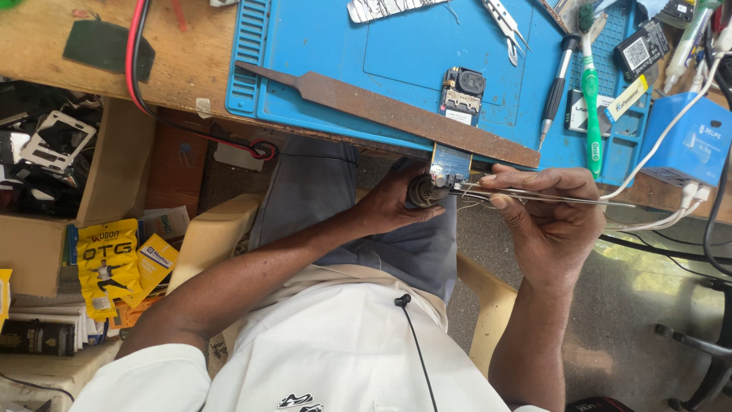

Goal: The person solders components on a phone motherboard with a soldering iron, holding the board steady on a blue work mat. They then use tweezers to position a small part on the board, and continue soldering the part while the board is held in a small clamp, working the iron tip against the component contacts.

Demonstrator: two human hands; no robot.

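Holding: left hand (396, 202) is closed around a small dark round part (422, 191), fingers wrapped under it, at the near edge of the worktop (183, 69).
Right hand: right hand (545, 221) is pinched shut on thin metal tweezers (534, 195), thumb below and fingers above; the tips point left and meet the round part and the board's lower end.
Board: a blue circuit board (456, 114) lies half on the mat and juts out over the worktop's edge toward the person; its lower end sits between the two hands, touching the left hand's fingers.
Mat: a blue mat (320, 53) covers the worktop's middle.
File: a long rusty flat file (381, 113) lies slantwise across the mat, passing over the board.
Tools on mat: a green toothbrush (592, 107) and a black screwdriver (555, 90) lie side by side right of the board; a second pair of tweezers (505, 23) lies farther up.
Right side: a blue box (690, 141) with white cables (671, 122) plugged in sits at the worktop's right end.
Left side: a red and black cable (137, 69) runs down the bare wood; yellow packets (107, 267) lie low beside the person's left arm.
Lap: grey trousers (305, 191) and a white shirt (335, 351) show beneath the hands.
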